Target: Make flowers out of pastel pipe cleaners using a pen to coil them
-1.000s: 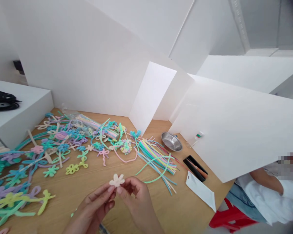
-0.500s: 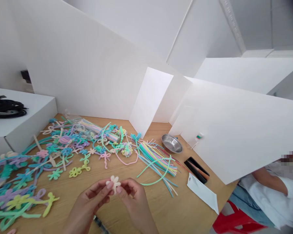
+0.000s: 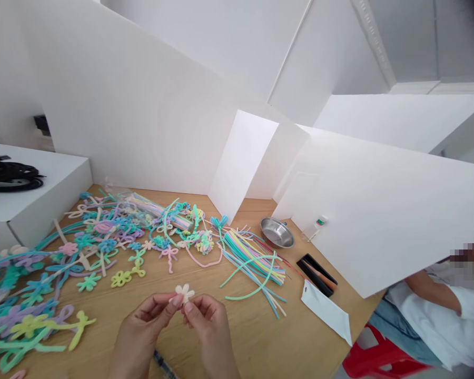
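A small cream-white pipe-cleaner flower (image 3: 185,291) is pinched between my two hands, above the near middle of the wooden table. My left hand (image 3: 152,321) grips its left side between thumb and fingers. From the right, my right hand (image 3: 207,318) closes thumb and fingers on its lower edge. The underside of the flower is hidden by my fingers. A dark pen-like tool (image 3: 164,364) lies on the table beside my left wrist, partly covered by it.
Many finished pipe-cleaner flowers (image 3: 89,281) heap on the left. Loose pipe cleaners (image 3: 256,258) lie ahead, near a metal bowl (image 3: 277,232), a black case (image 3: 316,275), a white packet (image 3: 327,311) and a clear bottle (image 3: 315,228). White panels (image 3: 142,116) stand behind. Another person (image 3: 438,310) sits at right.
My right hand has shifted slightly left, its thumb now closer to the left thumb at the flower's base. The flower remains held in both hands.
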### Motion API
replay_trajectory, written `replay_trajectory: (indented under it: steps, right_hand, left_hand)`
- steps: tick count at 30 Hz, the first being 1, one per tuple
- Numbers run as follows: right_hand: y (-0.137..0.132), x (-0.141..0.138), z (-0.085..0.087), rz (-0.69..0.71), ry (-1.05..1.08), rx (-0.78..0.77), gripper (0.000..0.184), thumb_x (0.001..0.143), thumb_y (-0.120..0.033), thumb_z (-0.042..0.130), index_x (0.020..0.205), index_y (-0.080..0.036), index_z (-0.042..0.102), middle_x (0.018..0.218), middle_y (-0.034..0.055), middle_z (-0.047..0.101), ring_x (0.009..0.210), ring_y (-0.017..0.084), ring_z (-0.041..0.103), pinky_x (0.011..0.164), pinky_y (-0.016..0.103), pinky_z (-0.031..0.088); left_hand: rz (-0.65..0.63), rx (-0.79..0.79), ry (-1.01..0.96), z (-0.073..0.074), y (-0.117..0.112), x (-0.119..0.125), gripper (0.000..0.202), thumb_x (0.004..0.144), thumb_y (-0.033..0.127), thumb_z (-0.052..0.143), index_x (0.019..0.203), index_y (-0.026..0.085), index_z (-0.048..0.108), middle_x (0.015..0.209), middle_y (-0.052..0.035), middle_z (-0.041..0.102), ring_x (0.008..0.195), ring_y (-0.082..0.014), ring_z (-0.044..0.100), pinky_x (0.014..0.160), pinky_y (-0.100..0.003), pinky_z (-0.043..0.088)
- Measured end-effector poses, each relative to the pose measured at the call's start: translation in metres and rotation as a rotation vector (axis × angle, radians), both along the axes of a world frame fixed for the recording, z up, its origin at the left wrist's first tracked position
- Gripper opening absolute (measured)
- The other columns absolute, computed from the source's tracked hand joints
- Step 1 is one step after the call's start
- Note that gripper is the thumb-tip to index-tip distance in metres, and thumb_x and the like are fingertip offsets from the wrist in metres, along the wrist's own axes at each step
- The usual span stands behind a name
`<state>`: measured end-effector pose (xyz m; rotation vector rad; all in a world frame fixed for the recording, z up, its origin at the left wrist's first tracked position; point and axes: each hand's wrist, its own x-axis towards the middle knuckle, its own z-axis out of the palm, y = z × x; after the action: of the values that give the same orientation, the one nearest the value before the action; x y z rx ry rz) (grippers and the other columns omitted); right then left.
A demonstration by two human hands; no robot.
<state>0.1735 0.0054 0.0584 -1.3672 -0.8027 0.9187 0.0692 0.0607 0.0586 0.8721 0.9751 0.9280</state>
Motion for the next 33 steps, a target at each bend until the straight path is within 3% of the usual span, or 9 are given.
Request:
replay_trajectory:
  steps: [5,10,14,19,22,28,33]
  right_hand:
    - [-0.003,0.010,-0.007,0.037,-0.091,-0.029,0.037,0.083,-0.048,0.057,0.076,-0.013,0.070,0.065,0.0040,0.067,0.059,0.014,0.057,0.059,0.024,0.045]
    - [-0.017,0.061,-0.026,-0.117,-0.427,-0.116,0.028,0.087,-0.038,0.054,0.080,-0.015,0.069,0.079,0.0075,0.068,0.076,0.021,0.061,0.070,0.030,0.046]
    - [-0.024,0.108,-0.042,-0.197,-0.686,-0.228,0.019,0.091,-0.026,0.053,0.085,-0.015,0.068,0.088,0.0067,0.066,0.086,0.021,0.060,0.080,0.037,0.046]
    - [-0.025,0.133,-0.059,-0.210,-0.867,-0.352,0.023,0.093,-0.030,0.055,0.111,-0.017,0.058,0.113,0.0064,0.060,0.094,0.020,0.062,0.081,0.040,0.052]
    - [-0.032,0.142,-0.068,-0.279,-0.918,-0.435,0.025,0.093,-0.029,0.055,0.115,-0.018,0.057,0.116,0.0072,0.059,0.096,0.021,0.061,0.081,0.040,0.052]
    - [-0.068,0.182,-0.077,-0.589,-0.908,-0.720,0.027,0.092,-0.029,0.056,0.117,-0.018,0.055,0.118,0.0076,0.058,0.097,0.021,0.061,0.081,0.041,0.052]
    - [-0.089,0.206,-0.083,-0.633,-0.828,-0.826,0.026,0.093,-0.029,0.055,0.117,-0.018,0.056,0.119,0.0076,0.058,0.098,0.021,0.061,0.082,0.040,0.052]
  left_hand:
    - [-0.006,-0.031,0.003,0.003,0.001,0.000,0.027,0.054,0.041,0.085,0.072,0.023,0.074,0.067,0.0025,0.073,0.068,-0.0177,0.058,0.058,-0.021,0.042]
    - [-0.080,-0.140,-0.056,0.002,0.006,-0.003,0.024,0.060,0.041,0.081,0.071,0.020,0.074,0.076,-0.0030,0.075,0.081,-0.0201,0.066,0.062,-0.021,0.050]
    - [-0.112,-0.202,-0.103,0.002,0.008,-0.005,0.027,0.057,0.041,0.083,0.075,0.021,0.076,0.081,-0.0034,0.077,0.083,-0.0197,0.068,0.060,-0.019,0.054]
    - [-0.151,-0.256,-0.118,0.006,0.006,-0.010,0.029,0.055,0.039,0.085,0.078,0.022,0.079,0.080,-0.0033,0.079,0.081,-0.0193,0.070,0.060,-0.018,0.056]
    - [-0.147,-0.286,-0.125,0.004,0.010,-0.015,0.033,0.050,0.040,0.088,0.077,0.023,0.079,0.080,-0.0015,0.080,0.079,-0.0182,0.070,0.058,-0.016,0.057]
    - [-0.090,-0.345,-0.169,-0.006,0.018,-0.017,0.040,0.028,0.030,0.094,0.065,0.024,0.079,0.076,0.0035,0.081,0.070,-0.0204,0.072,0.050,-0.018,0.059]
    - [-0.048,-0.274,-0.154,0.005,0.008,-0.009,0.031,0.038,0.042,0.090,0.062,0.026,0.079,0.070,0.0057,0.080,0.064,-0.0160,0.072,0.049,-0.012,0.057]
